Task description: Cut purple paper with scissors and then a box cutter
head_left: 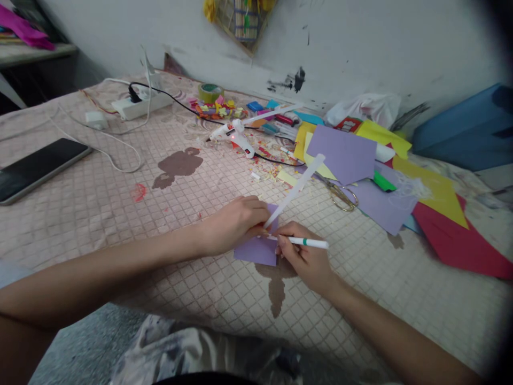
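Note:
My left hand (pixel 244 222) is closed around the lower end of a translucent white glue stick (pixel 298 187) and presses it down on a small piece of purple paper (pixel 256 254). The stick slants up and away to the right. In my right hand (pixel 302 256) is a white pen (pixel 310 242) with a green band. Its tip points left and meets the fingers of my left hand, which partly hide the contact point. The paper lies flat on the quilted cloth (pixel 192 289), partly covered by both hands.
Beyond the hands lies a white glue gun (pixel 236 136) with a lit red light. Gold-handled scissors (pixel 342 195) rest beside purple sheets (pixel 340 152) and red paper (pixel 457 243). At left are a phone (pixel 42 168) and a power strip (pixel 140 104) with trailing cables. Paper scraps and tape (pixel 210 92) sit near the wall.

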The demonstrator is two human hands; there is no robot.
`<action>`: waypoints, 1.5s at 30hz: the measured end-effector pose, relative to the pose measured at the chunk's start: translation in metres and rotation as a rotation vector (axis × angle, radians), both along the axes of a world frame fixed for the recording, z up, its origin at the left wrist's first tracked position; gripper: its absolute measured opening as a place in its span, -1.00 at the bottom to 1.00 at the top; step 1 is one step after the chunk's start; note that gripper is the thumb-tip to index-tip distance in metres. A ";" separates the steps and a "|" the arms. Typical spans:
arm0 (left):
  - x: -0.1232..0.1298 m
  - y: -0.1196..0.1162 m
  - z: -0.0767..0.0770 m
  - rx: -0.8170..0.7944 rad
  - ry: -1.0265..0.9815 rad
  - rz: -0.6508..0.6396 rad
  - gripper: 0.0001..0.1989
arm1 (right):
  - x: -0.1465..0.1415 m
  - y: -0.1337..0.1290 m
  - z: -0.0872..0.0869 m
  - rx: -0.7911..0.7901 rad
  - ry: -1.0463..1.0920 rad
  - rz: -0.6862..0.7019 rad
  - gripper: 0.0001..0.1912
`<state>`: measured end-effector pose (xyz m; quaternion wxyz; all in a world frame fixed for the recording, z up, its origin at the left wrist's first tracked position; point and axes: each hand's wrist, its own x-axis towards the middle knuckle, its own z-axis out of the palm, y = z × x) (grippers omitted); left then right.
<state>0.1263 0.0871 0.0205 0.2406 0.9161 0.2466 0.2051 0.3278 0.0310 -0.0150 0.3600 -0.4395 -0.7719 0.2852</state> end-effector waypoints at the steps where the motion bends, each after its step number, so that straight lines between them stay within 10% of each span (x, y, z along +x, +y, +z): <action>1: 0.000 0.000 0.000 -0.004 0.000 0.001 -0.84 | 0.000 -0.001 0.001 0.024 -0.018 0.005 -0.88; 45: 0.001 0.000 -0.001 0.025 0.022 0.000 -0.86 | -0.012 -0.013 -0.007 0.541 -0.371 0.193 -0.87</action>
